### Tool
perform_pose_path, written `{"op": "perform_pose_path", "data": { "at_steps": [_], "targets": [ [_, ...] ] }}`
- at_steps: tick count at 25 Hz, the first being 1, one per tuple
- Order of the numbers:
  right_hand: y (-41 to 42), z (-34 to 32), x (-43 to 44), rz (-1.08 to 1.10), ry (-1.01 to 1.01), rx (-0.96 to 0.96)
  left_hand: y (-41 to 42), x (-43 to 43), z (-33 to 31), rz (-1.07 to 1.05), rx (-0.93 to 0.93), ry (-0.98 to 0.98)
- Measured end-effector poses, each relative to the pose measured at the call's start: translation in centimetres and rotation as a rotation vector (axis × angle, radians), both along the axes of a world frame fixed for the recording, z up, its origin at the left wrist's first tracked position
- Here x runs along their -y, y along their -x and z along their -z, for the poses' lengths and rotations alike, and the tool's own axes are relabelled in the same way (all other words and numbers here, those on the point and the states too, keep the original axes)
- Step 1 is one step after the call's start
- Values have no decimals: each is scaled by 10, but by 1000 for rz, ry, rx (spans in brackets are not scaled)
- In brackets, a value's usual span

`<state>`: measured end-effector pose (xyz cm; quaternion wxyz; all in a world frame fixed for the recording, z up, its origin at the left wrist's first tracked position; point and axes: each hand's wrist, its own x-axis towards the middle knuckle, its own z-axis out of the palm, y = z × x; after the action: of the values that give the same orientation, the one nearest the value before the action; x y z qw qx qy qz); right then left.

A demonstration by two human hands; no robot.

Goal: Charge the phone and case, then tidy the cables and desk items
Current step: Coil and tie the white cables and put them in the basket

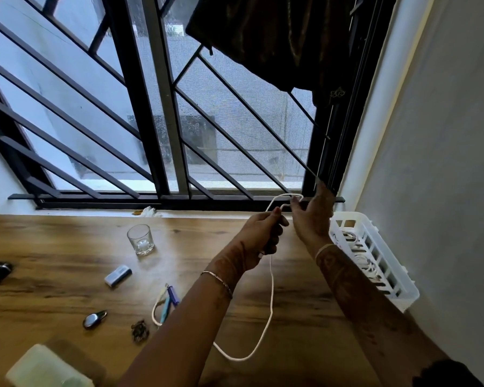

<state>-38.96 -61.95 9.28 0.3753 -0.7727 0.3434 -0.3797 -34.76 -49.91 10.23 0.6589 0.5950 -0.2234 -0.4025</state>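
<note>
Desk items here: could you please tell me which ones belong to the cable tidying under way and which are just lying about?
In use:
- white cable, looped between left hand and right hand
- white basket already holding cables

Lying about:
- glass
- small silver case
- pens
- dark fob

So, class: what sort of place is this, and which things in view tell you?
Probably a home desk set against a window. A wooden desk sits under a barred window, strewn with small personal things: a drinking glass and a white cable held in both hands. A white basket of cables stands by the wall.
</note>
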Motion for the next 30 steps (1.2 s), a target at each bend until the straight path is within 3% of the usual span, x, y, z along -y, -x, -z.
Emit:
{"op": "perform_pose_path", "data": {
  "at_steps": [2,3,7,9,12,15,17,20,22,28,30],
  "targets": [
    [0,10,-1,-130,312,18,-1,0,-7,-20,-22,8],
    [0,14,-2,-215,366,17,-3,0,-10,-49,-37,25],
    [9,25,-4,-408,277,-74,-14,6,-17,-203,-271,289],
    [13,27,-9,-415,400,-165,-19,10,-17,-251,-354,374],
    [16,31,-14,-395,620,-268,-25,16,-6,-266,-288,369],
    [19,27,-16,-461,477,-330,-32,16,7,-262,-130,356],
    [20,23,-15,-508,344,-340,-38,14,12,-261,120,251],
    [18,15,-13,-521,186,-212,-46,11,22,-262,480,78],
    [13,7,-8,-517,95,-133,-48,10,26,-208,625,-26],
    [-3,-3,11,-451,-85,37,-33,12,14,0,479,-29],
    [-8,-4,14,-420,-140,135,-34,12,9,29,333,30]
  ]
}}
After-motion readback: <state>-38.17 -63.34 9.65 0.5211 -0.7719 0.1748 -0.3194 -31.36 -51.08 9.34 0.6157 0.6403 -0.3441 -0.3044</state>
